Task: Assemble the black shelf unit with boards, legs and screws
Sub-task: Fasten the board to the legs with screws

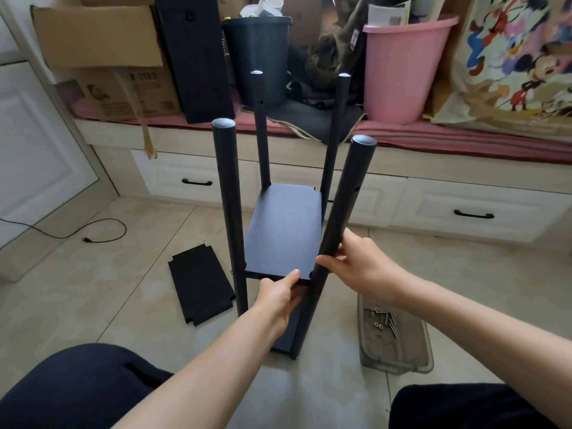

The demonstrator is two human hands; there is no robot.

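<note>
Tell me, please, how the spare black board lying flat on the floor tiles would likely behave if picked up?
The spare black board looks thin and flat, so probably stiff and fairly light. Its smooth edges and corner notches suggest it could slip or pinch fingers.

Printing on the cardboard box [123, 88] is too blurred to read.

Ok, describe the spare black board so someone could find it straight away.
Start at the half-built shelf unit standing on the tiled floor. Just left of its legs, the spare board lies flat on the tiles. Unlike the boards fixed between the legs, it is loose, touching nothing, with notched corners showing.
</note>
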